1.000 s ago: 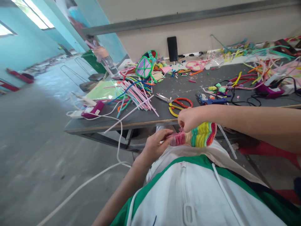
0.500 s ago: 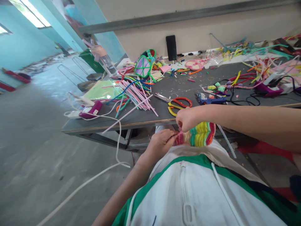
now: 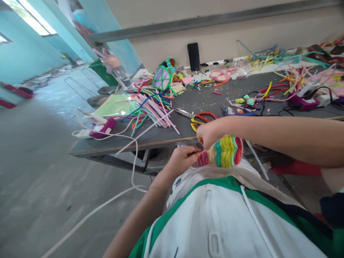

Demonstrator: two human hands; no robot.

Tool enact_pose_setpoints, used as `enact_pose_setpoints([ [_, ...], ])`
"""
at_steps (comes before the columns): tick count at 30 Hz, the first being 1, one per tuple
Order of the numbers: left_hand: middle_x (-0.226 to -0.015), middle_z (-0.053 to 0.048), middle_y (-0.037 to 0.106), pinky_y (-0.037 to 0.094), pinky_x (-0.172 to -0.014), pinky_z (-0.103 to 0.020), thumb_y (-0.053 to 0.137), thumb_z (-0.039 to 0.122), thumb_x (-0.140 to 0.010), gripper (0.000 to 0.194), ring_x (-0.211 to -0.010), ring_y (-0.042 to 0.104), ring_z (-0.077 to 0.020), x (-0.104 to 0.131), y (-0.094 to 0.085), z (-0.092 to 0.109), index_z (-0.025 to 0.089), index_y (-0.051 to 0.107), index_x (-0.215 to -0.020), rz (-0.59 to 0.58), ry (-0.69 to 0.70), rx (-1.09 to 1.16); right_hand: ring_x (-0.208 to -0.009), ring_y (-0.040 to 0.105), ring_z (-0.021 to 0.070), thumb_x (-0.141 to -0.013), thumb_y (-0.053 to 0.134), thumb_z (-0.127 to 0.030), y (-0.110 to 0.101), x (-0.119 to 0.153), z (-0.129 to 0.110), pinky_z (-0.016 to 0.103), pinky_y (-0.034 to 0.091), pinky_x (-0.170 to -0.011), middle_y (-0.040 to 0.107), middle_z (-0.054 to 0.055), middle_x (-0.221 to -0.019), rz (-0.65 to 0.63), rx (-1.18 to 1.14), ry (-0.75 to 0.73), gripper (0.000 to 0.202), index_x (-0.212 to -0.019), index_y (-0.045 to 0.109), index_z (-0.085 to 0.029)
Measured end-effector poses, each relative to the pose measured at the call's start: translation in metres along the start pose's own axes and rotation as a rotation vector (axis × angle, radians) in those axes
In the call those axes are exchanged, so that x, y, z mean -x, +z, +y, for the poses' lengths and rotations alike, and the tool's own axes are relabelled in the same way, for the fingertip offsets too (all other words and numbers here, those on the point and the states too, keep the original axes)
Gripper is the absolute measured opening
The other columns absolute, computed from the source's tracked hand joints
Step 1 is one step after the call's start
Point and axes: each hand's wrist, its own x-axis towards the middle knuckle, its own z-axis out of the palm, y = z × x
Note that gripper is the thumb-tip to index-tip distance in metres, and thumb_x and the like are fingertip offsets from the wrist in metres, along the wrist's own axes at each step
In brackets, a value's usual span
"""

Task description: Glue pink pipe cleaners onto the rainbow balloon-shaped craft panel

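The left hand [image 3: 183, 159] pinched the striped piece [image 3: 225, 153] by its pink end while the right hand [image 3: 209, 135] lay curled at its edge, grip unclear.

A hand could slide over the middle of the table [image 3: 185, 99], between the pink sticks [image 3: 156, 107] left and purple plug box [image 3: 303, 103] right, but scissors [image 3: 194, 116] block the near side.

No text clearly readable
Dark characters [image 3: 178, 182] are printed on the trousers [image 3: 192, 175]; a white label [image 3: 108, 130] is carried by the purple adapter [image 3: 103, 127].
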Motion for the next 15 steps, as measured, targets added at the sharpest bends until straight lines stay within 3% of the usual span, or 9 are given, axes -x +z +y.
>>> enact_pose_setpoints([
  [5, -0.092, -0.007, 0.075, 0.053, -0.073, -0.025, 0.061, 0.036, -0.087, 0.029, -0.084, 0.068, -0.0194, -0.0019, -0.0054, -0.0031, 0.014, 0.075, -0.098, -0.101, -0.079, 0.182, -0.066, 0.057, 0.0180, -0.062, 0.065, -0.022, -0.0062, -0.0030, -0.0019, 0.029, 0.039, -0.057, 0.060, 0.003, -0.070, -0.013, -0.004, -0.010, 0.029, -0.087, 0.073, -0.011],
  [11, -0.092, -0.009, 0.075, 0.054, -0.071, -0.028, 0.067, 0.040, -0.081, 0.033, -0.080, 0.068, -0.0202, -0.0016, 0.0002, -0.0009, 0.012, 0.075, -0.097, -0.064, -0.196, 0.299, -0.067, 0.057, 0.0182, -0.061, 0.064, -0.022, -0.0027, -0.0065, -0.0024, 0.029, 0.038, -0.056, 0.061, 0.003, -0.070, -0.029, 0.013, -0.034, 0.030, -0.088, 0.072, -0.011],
  [15, -0.094, -0.009, 0.075, 0.054, -0.075, -0.030, 0.068, 0.046, -0.080, 0.038, -0.083, 0.068, -0.0209, -0.0024, 0.0009, -0.0025, 0.013, 0.075, -0.096, -0.112, -0.228, 0.394, -0.068, 0.058, 0.0202, -0.062, 0.060, -0.020, -0.0029, -0.0045, -0.0049, 0.030, 0.039, -0.056, 0.062, 0.006, -0.073, -0.041, 0.022, -0.031, 0.032, -0.090, 0.073, -0.009],
])
